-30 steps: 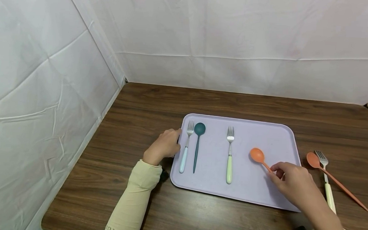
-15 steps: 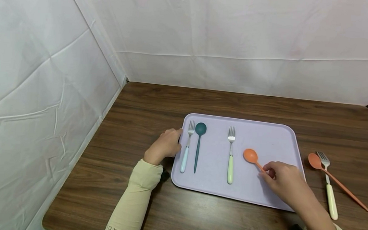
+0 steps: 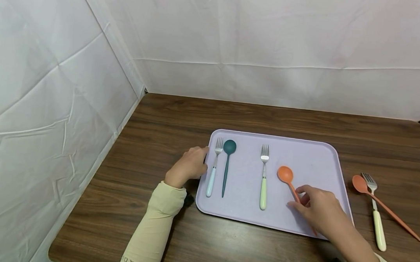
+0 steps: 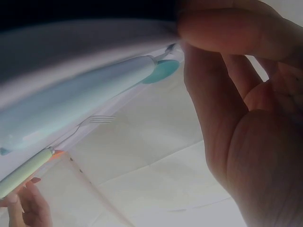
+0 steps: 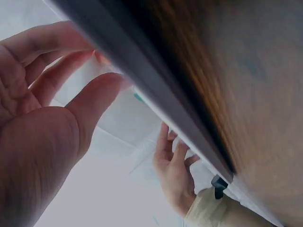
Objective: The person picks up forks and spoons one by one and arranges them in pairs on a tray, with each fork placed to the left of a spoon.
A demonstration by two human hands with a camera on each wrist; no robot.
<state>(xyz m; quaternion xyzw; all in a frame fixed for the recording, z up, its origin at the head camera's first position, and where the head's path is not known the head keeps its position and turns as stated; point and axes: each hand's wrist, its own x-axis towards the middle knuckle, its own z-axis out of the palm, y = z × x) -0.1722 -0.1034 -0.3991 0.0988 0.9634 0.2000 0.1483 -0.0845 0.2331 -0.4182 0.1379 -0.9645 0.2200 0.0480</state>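
Note:
A lilac tray (image 3: 300,152) lies on the table. My left hand (image 3: 187,167) holds its left rim with thumb and fingertips; in the left wrist view the fingers (image 4: 222,28) meet that rim. Beside this hand lie a fork with a pale blue handle (image 3: 211,182) and a dark green spoon (image 3: 229,147). A fork with a light green handle (image 3: 263,194) lies mid-tray. An orange spoon (image 3: 285,174) rests slanted on the tray's right part. My right hand (image 3: 319,208) hovers over its handle, thumb and fingers apart on either side, partly covering it.
Right of the tray, on the wooden table (image 3: 153,132), a coral-orange spoon (image 3: 359,184) crosses a fork with a cream handle (image 3: 378,230). White cloth walls (image 3: 269,51) stand behind and to the left.
My right hand has moved left with the orange spoon; the spoon's handle has swung steeper, and the fingers have spread from it. The left hand has stayed at the tray's rim.

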